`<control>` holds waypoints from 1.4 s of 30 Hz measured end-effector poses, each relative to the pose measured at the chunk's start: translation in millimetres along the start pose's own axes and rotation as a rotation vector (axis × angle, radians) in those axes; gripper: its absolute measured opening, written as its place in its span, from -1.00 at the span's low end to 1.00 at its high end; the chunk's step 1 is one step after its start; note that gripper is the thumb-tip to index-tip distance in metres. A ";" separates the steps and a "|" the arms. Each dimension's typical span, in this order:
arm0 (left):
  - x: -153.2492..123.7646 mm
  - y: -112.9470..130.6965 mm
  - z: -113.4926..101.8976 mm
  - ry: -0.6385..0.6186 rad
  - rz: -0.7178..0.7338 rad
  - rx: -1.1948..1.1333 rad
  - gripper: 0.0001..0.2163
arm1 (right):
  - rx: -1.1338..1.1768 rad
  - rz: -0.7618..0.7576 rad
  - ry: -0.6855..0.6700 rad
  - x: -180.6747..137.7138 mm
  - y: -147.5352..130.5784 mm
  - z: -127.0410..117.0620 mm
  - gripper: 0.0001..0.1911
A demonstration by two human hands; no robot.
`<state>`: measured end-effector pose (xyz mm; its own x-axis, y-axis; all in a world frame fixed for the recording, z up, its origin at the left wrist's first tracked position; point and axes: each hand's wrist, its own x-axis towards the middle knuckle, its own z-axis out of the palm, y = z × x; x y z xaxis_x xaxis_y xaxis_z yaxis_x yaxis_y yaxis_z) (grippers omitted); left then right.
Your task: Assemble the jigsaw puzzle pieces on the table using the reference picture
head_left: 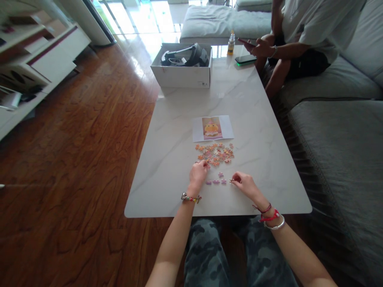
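Observation:
A heap of small orange and pink jigsaw pieces lies on the white marble table, just below a printed reference picture. My left hand rests at the heap's near left edge, fingers curled on a piece. My right hand pinches a small piece at the right end of a short row of purple pieces laid near the table's front. One more purple piece sits just above the row.
A white cardboard box holding a black headset stands at the table's far end. Beside it are a small bottle and a phone. Another person sits on the grey sofa holding a phone. White shelving is at left.

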<state>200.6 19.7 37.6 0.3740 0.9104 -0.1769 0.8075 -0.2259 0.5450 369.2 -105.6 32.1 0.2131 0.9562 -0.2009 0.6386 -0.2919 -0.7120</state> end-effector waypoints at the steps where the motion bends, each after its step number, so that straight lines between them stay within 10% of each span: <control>1: -1.7 2.2 -0.1 0.019 0.000 0.040 -0.85 | 0.069 0.025 -0.004 1.0 -0.3 -1.4 -0.91; 6: -27.1 14.0 -1.1 0.088 0.051 -0.008 -0.79 | 0.386 0.123 -0.071 6.2 -2.2 -5.1 -0.79; 14: -62.7 35.2 25.9 -0.151 0.188 -0.336 -0.83 | 0.647 0.190 -0.114 1.9 -10.5 -0.2 -0.73; 26: -43.5 37.1 23.4 -0.105 0.144 -0.166 -0.83 | 0.281 0.094 -0.104 -0.7 4.0 -12.6 -0.83; 37: -20.1 34.9 22.7 -0.197 0.141 0.138 -0.91 | -0.028 0.012 0.241 46.2 -1.8 -11.6 -0.87; 42: -22.4 34.8 26.8 -0.197 0.140 0.133 -0.85 | 0.041 -0.137 0.067 24.3 -10.8 -1.6 -0.82</control>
<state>232.5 -17.9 38.6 0.5571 0.7852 -0.2703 0.7896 -0.4000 0.4653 368.7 -79.2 35.9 0.1758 0.9829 -0.0553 0.6347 -0.1561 -0.7568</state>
